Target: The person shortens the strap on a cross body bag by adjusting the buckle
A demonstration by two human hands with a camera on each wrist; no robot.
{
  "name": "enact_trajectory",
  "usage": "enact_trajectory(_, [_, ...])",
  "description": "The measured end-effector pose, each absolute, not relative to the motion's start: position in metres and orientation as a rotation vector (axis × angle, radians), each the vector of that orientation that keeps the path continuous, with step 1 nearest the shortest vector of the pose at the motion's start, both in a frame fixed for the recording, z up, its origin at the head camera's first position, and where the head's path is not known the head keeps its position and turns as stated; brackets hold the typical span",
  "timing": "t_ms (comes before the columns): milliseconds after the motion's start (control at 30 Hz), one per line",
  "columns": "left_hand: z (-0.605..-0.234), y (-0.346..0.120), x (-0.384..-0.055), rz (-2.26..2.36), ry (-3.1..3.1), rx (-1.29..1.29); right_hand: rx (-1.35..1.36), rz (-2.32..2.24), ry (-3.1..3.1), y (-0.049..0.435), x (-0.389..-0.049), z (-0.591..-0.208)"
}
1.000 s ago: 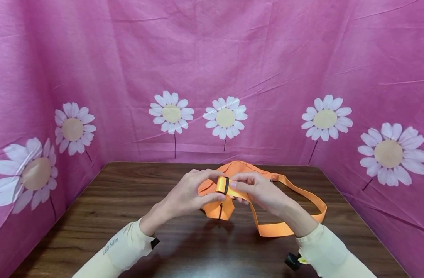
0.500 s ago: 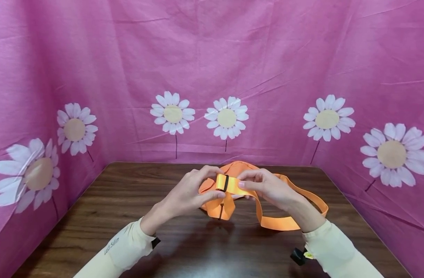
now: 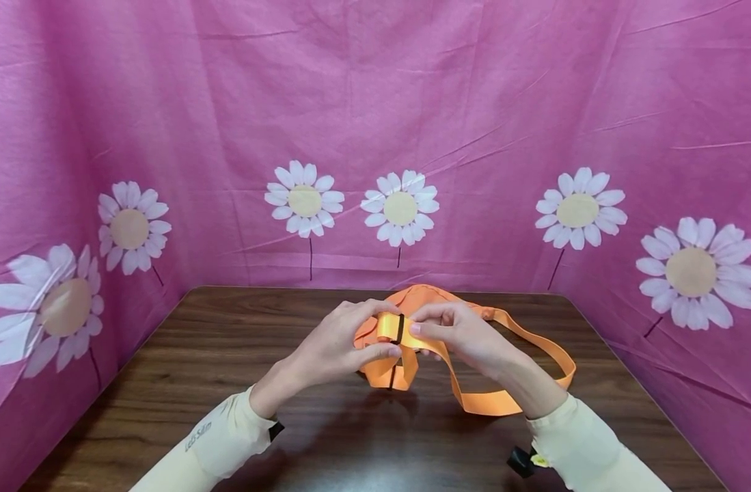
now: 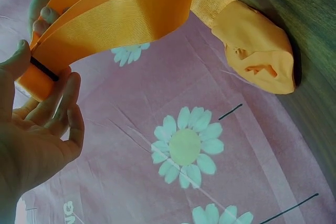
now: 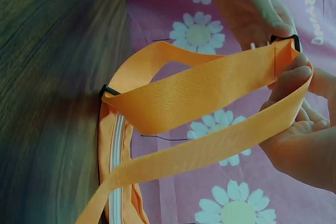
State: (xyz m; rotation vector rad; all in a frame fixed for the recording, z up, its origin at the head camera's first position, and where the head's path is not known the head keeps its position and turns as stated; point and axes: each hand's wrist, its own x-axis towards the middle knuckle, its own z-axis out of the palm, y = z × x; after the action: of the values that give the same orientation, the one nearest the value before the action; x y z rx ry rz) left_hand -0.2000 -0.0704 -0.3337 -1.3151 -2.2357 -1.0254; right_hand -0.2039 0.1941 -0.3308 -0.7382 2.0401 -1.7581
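Note:
An orange waist bag (image 3: 424,295) lies on the table, its webbing strap (image 3: 488,404) looping to the right. Above its front edge, my left hand (image 3: 332,345) pinches a black slider buckle (image 3: 400,329) by its two ends, thumb below and fingers above. A short fold of strap pokes out left of that buckle. Just to its right, my right hand (image 3: 473,342) pinches the strap between thumb and fingers. Lower down, the webbing passes through a second black fitting (image 5: 110,91) near the bag's pale zipper (image 5: 116,156). The hands partly cover the bag.
The dark wooden table (image 3: 240,321) has a pink cloth (image 3: 461,123) printed with daisies standing behind and on both sides. A black object (image 3: 520,462) hangs under the right sleeve (image 3: 572,437).
My right hand shifted right along the strap, then came back left to the buckle. The fold left of the buckle sticks out a little further. My left hand stays nearly in place.

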Motion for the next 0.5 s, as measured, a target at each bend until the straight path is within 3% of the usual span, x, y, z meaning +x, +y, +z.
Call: enact_trajectory(500, [-0.328,-0.075,-0.205,-1.092,-2.139,-1.361,-0.745,-1.801,1.918,0.208,-0.216,-0.330])
